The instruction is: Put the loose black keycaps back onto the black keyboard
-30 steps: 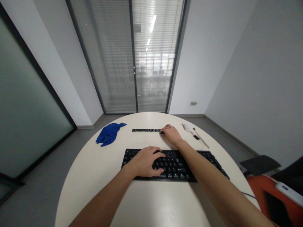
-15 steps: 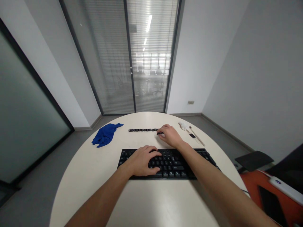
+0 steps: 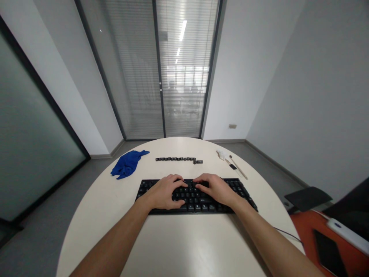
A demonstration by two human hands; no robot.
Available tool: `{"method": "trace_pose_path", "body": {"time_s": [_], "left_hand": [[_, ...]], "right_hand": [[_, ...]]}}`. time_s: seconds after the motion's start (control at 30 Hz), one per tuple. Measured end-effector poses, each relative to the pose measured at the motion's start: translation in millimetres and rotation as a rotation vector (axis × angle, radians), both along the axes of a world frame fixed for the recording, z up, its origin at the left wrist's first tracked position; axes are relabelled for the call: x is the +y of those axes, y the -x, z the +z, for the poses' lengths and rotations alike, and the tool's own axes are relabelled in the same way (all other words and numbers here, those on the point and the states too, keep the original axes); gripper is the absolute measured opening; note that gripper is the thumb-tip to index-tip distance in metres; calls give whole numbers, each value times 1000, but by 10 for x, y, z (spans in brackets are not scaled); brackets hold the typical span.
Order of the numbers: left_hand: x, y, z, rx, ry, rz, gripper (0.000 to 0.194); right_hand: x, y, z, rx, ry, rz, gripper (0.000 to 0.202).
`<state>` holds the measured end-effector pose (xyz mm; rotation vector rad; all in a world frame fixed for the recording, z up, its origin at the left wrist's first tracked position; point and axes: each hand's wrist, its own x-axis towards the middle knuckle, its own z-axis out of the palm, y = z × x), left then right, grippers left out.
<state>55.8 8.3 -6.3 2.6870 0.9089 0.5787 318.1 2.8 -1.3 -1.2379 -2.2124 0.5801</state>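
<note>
A black keyboard (image 3: 198, 207) lies across the round table. My left hand (image 3: 167, 192) rests on its left half, fingers apart, holding nothing. On the upper middle of the keyboard is my right hand (image 3: 216, 187), thumb and forefinger a little apart with nothing visible between them. Beyond the keyboard, several black keycaps (image 3: 175, 159) form a row. At the row's right end, slightly nearer to me, sit a wider black keycap (image 3: 199, 162) and a small dark piece (image 3: 195, 162).
A crumpled blue cloth (image 3: 128, 164) lies at the table's left. To the right are a white crumpled item (image 3: 223, 155), a thin stick (image 3: 239, 168) and a small black-ended tool (image 3: 232, 166). A cable (image 3: 285, 232) crosses the right edge of the white table (image 3: 173, 246).
My right hand has moved back from the keycap row to the keyboard and let go of a dark piece, which now lies by the row. The keyboard has shifted slightly left.
</note>
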Motion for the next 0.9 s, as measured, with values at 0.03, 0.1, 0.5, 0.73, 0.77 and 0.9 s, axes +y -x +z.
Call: {"method": "trace_pose_path", "body": {"time_s": [0.03, 0.1, 0.5, 0.73, 0.77, 0.9], "left_hand": [[-4, -3, 0, -1, 0, 0, 54], [-10, -10, 1, -3, 0, -2, 54], [-17, -14, -10, -8, -8, 1, 54], [-14, -12, 9, 13, -2, 0, 54], [-15, -13, 12, 15, -3, 1, 54], [-25, -18, 25, 23, -6, 0, 54]], "right_hand": [[15, 16, -25, 4, -5, -2, 20], [38, 45, -64, 17, -9, -16, 21], [22, 63, -125, 39, -16, -20, 17], [26, 70, -59, -23, -66, 72, 18], [23, 70, -44, -40, -82, 98, 20], [20, 70, -19, -87, -108, 137, 24]]}}
